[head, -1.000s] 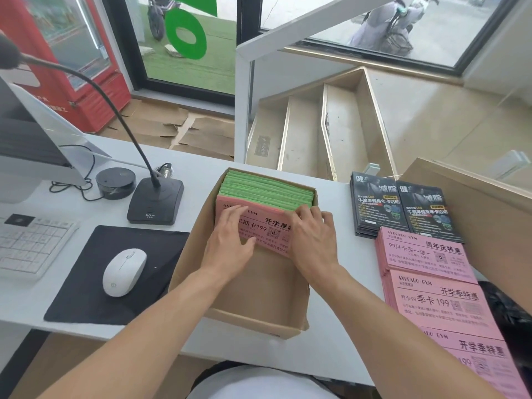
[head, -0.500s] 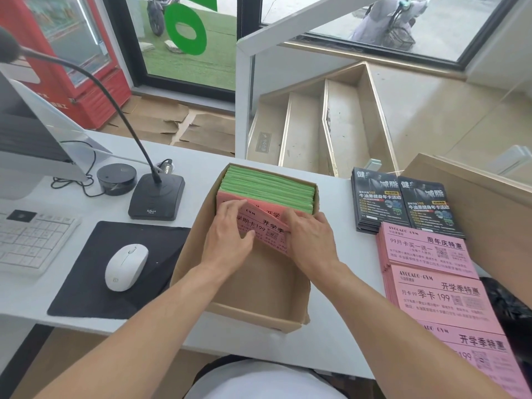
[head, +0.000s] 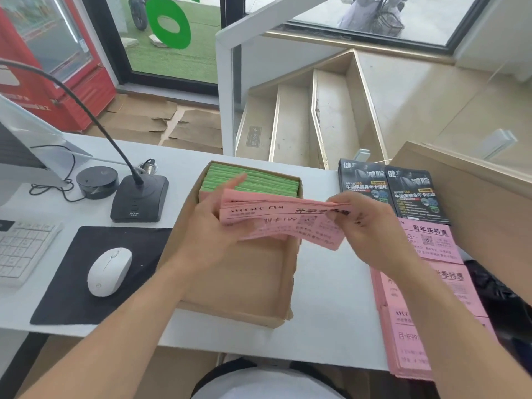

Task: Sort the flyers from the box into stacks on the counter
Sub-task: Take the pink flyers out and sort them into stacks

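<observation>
**Pink bundle lifted out of the box, not yet placed**

Step in hand, as I judge it: carrying a batch of pink flyers from box to counter. The bundle sits above the box's open middle, tilted, its right end hanging past the box's right wall.

- Left hand: grips the bundle's left end, fingers curled behind it, thumb side toward the camera.
- Right hand: pinches the right end, fingertips on the top edge.

Next move likely calls for matching the printed heading to one of the pink stacks lying right of the box, then squaring the edges on landing. The sheets are thin and fanned, so they could slide apart.

Containers:
- Cardboard box: green flyers packed on edge at its far end; the near part shows bare cardboard floor. What lies directly under the bundle is hidden.
- Right of the box, further back: two dark flyer stacks side by side.
</observation>
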Demonstrator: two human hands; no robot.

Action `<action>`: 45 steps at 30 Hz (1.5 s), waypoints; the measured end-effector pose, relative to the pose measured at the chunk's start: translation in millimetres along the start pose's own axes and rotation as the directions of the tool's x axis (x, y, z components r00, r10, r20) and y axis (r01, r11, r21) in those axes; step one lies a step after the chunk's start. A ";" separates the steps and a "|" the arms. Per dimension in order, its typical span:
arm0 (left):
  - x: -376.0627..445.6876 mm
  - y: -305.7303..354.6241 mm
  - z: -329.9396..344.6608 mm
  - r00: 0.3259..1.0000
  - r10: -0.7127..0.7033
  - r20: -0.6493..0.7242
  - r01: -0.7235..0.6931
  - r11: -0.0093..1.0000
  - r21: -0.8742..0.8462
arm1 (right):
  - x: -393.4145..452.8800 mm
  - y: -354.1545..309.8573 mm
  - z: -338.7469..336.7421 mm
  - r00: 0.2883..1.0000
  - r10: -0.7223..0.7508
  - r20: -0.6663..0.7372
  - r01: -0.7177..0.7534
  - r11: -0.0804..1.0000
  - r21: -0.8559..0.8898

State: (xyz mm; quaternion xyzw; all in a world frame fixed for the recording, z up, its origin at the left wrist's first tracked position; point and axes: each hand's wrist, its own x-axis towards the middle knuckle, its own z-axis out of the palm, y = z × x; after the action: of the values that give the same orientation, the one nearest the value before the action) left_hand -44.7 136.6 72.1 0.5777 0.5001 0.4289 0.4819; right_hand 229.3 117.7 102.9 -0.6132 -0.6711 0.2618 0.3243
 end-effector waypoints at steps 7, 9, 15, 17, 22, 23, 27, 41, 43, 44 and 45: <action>-26.6 4.9 121.9 0.989 0.102 0.110 -0.100 0.995 -0.016 | -33.1 61.9 -68.0 0.976 0.208 -0.068 -0.210 0.977 -0.023; -36.3 -9.3 159.7 0.994 0.102 0.033 -0.103 0.994 0.022 | -39.7 82.2 -71.1 0.967 0.237 -0.094 -0.240 0.971 -0.022; -63.7 -56.1 212.0 0.989 -0.115 -0.094 0.107 0.991 -0.086 | -43.1 132.9 -42.9 0.963 0.270 0.000 -0.268 0.958 -0.100; -68.3 -68.0 213.5 0.971 -0.138 -0.194 0.127 0.990 -0.069 | -42.7 138.5 -32.3 0.972 0.234 0.019 -0.230 0.967 -0.107; -81.0 -80.8 211.4 0.929 -0.111 -0.352 0.109 0.994 -0.026 | -40.7 138.6 -19.9 0.987 0.132 0.093 -0.125 0.989 -0.072; -82.9 -83.3 211.3 0.925 -0.144 -0.352 0.144 0.989 -0.026 | -41.5 140.2 -18.4 0.984 0.126 0.128 -0.116 0.990 -0.078; -95.3 -95.1 211.1 0.894 -0.214 -0.393 0.227 0.974 -0.012 | -48.4 152.2 -16.5 0.970 0.127 0.208 -0.106 0.988 -0.108; -61.4 -16.9 242.7 0.908 -0.154 -0.391 0.109 0.985 -0.136 | -53.7 160.0 -71.6 0.886 0.437 0.153 -0.432 0.662 0.612; -49.2 -7.0 244.2 0.925 -0.101 -0.365 0.088 0.995 -0.052 | -55.7 168.5 -67.5 0.837 0.480 0.262 -0.516 0.534 0.670; -45.3 -3.2 244.2 0.932 -0.065 -0.357 0.066 0.998 -0.010 | -55.9 171.9 -63.8 0.818 0.496 0.290 -0.539 0.488 0.687; -43.0 1.1 244.2 0.934 -0.033 -0.357 0.044 0.999 0.021 | -55.9 174.7 -61.0 0.808 0.511 0.294 -0.547 0.464 0.697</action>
State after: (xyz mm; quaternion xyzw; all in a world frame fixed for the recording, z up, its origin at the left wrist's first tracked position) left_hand 188.5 62.7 31.7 0.4874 0.5966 0.5097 0.3832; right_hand 391.7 78.7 5.4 -0.5917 -0.2824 0.6160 0.4366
